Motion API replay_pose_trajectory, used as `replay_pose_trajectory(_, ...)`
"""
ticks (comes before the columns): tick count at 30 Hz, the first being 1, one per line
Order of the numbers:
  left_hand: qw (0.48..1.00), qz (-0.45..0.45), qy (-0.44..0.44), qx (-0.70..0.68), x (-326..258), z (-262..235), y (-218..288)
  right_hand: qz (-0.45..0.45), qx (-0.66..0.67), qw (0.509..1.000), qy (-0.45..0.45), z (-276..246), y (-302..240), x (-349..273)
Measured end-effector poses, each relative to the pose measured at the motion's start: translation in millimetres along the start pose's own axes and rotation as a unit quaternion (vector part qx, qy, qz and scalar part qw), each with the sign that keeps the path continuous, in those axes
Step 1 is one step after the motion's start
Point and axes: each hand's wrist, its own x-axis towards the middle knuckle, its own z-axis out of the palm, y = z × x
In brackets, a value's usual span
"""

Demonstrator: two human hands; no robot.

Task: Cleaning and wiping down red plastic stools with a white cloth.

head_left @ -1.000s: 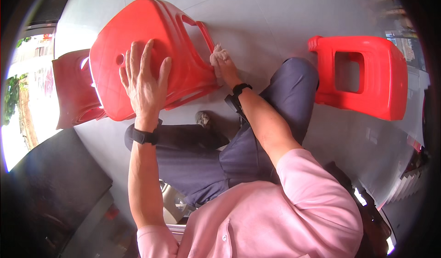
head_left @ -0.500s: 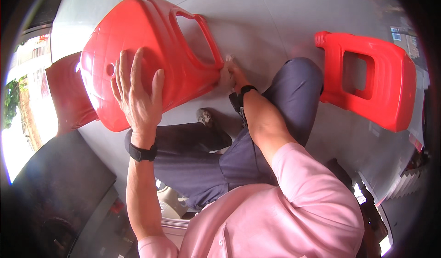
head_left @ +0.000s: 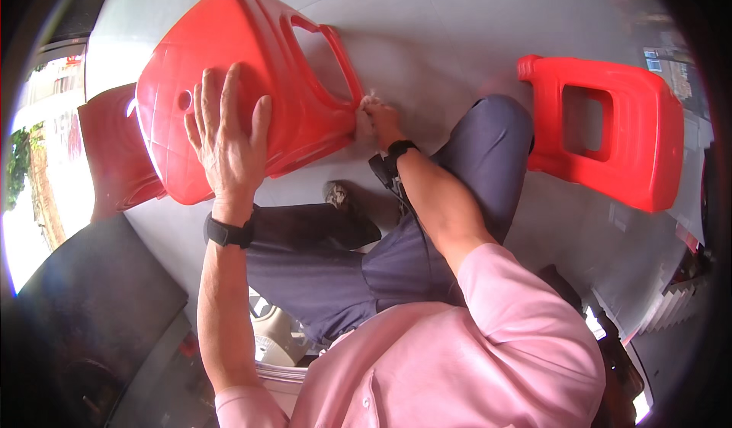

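Observation:
A glossy red plastic stool (head_left: 183, 62) is at the upper left, with a round hole in its seat and a large opening in its side. My left hand (head_left: 229, 142) lies flat on the seat, fingers spread, holding nothing. At the foot of the stool's nearer leg is my right hand (head_left: 381, 117), its fingers curled together. A small pale thing, perhaps a cloth, shows at those fingers, but its kind is unclear. Each wrist wears a black band.
Another red stool (head_left: 640, 131) lies on its side at the right on the grey floor (head_left: 427, 39). Behind the first stool stands a darker red plastic piece (head_left: 110, 150). My bent knee (head_left: 503, 119) is between the stools. A dark panel (head_left: 99, 306) fills the lower left.
My right hand has moved slightly left and down along the stool's leg, fingers curled more. The left hand stays flat on the seat, with the stool shifted slightly upward in view.

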Motion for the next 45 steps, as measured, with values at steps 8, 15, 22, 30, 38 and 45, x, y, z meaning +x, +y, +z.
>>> replay_pose_trajectory(8,1.000,-0.004,0.014,0.021,-3.1,2.4,0.5,-0.178,-0.109,0.977,-0.030,21.7,-112.2,-74.0)
replay_pose_trajectory(15,0.999,0.002,0.021,0.032,-2.5,6.0,0.7,-0.399,-0.049,0.870,-0.284,68.8,-248.5,-179.9)
replay_pose_trajectory(22,1.000,-0.001,0.009,0.015,-1.6,8.1,3.0,-0.421,-0.074,0.897,-0.110,48.5,-158.4,-188.9)
replay_pose_trajectory(30,1.000,-0.001,0.002,0.022,-2.5,4.9,-5.4,-0.415,-0.072,0.904,-0.064,28.7,-140.0,-213.5)
replay_pose_trajectory(38,0.997,0.071,-0.017,-0.021,-7.2,-17.8,3.6,-0.549,-0.098,0.824,-0.095,39.1,-169.7,-247.3)
replay_pose_trajectory(45,0.994,0.108,-0.014,-0.028,-16.1,-37.9,9.2,-0.464,-0.031,0.882,-0.075,84.5,-307.0,-212.8)
